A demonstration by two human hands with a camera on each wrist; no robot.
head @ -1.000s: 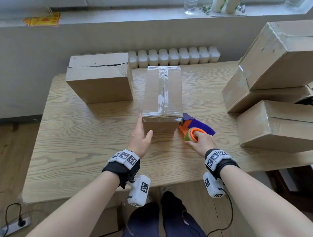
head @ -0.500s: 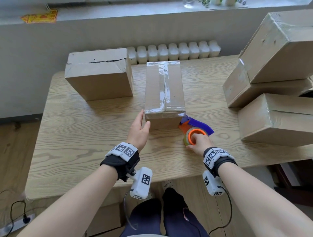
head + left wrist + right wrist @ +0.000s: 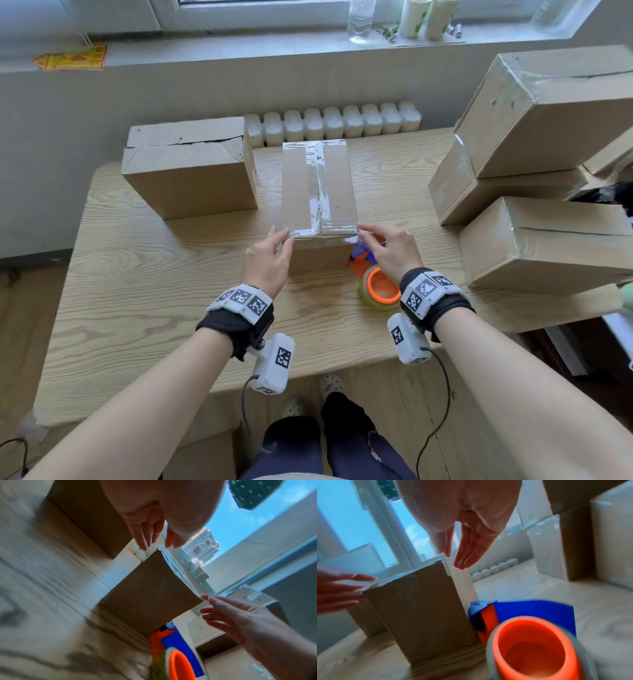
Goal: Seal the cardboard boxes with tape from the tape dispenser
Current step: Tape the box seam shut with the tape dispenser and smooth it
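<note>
A cardboard box (image 3: 318, 192) with clear tape along its top seam stands in the middle of the wooden table (image 3: 137, 291). My left hand (image 3: 274, 246) has straight fingers at the box's near left top corner. At the near right top corner my right hand (image 3: 380, 240) is also open, its fingertips by the taped edge. The tape dispenser (image 3: 376, 284), blue and orange with an orange-cored roll, lies on the table against the box's near right side, held by neither hand. The wrist views show the box (image 3: 150, 596) (image 3: 419, 608), the dispenser (image 3: 175, 649) (image 3: 530, 635) and straight fingers (image 3: 142, 539) (image 3: 462, 558).
An untaped box (image 3: 188, 168) with a gaping top seam stands at the back left. Several taped boxes (image 3: 548, 113) are stacked along the right side, one (image 3: 548, 246) near the front. A radiator (image 3: 335, 121) and a windowsill with bottles lie behind the table.
My right hand has let go of the tape dispenser and risen to the box's near right top corner. My left hand has moved up from the box's near face to the left top corner.
</note>
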